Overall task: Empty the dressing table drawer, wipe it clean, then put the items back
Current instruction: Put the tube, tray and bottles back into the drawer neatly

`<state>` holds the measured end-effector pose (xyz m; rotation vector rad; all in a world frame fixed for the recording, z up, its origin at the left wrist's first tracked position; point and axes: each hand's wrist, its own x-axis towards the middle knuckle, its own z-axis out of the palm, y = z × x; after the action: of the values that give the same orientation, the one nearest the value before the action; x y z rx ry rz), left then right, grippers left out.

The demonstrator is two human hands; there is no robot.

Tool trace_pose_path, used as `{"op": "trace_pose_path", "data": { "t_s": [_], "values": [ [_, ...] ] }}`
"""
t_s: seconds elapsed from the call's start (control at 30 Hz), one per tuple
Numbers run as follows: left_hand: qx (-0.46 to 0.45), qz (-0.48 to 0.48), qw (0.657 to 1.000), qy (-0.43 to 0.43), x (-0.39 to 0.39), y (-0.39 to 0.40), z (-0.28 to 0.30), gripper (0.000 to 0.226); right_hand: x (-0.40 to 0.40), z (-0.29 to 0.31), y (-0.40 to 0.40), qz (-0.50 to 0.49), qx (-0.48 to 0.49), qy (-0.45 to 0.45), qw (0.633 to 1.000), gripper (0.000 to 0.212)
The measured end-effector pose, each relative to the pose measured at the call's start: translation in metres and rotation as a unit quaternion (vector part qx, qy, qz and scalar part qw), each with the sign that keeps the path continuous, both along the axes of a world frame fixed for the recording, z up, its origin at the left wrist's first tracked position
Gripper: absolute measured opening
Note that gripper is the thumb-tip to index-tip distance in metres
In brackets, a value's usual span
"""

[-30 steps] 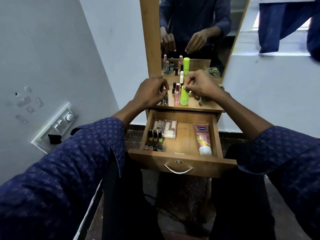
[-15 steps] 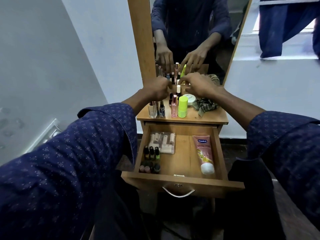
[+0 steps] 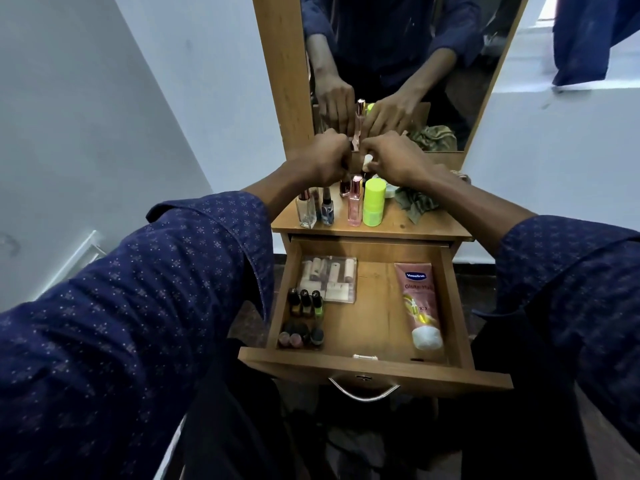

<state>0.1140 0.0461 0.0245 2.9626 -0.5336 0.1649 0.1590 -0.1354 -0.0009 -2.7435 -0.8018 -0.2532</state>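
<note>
Looking near you, the open wooden drawer holds a pink lotion tube and small nail polish bottles. Farther, on the tabletop, your left hand and right hand curl tightly among the bottles; what they grip, I cannot tell.

Walls: plain pale blue-white, meeting in a corner at left.
Left wall: a white switch panel, low down.
Mirror: tall, in a wooden frame.
Window: upper right, dark blue cloth hanging over its ledge.
Floor: dark.
Light: dim, cool.
</note>
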Motion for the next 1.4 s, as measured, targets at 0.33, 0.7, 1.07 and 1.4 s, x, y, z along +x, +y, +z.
{"op": "trace_pose_path", "data": {
  "t_s": [0.33,0.7,1.07,1.4],
  "values": [
    [-0.085,0.019,0.991,-0.098,-0.022,0.008,0.034,0.015,-0.029,0.022,-0.015,-0.046,0.199,-0.031,0.978,0.011],
    [-0.156,-0.048,0.972,-0.17,-0.082,-0.024,0.04,0.012,-0.097,0.042,-0.046,-0.074,0.275,-0.08,0.955,0.015],
    [-0.212,-0.07,0.971,-0.081,-0.152,-0.024,-0.021,0.009,-0.182,-0.015,-0.052,-0.081,0.3,-0.012,0.95,0.023],
    [-0.263,0.016,0.963,0.058,-0.213,0.031,-0.081,0.011,-0.238,-0.083,-0.004,-0.106,0.298,0.116,0.942,0.022]
  ]
}}
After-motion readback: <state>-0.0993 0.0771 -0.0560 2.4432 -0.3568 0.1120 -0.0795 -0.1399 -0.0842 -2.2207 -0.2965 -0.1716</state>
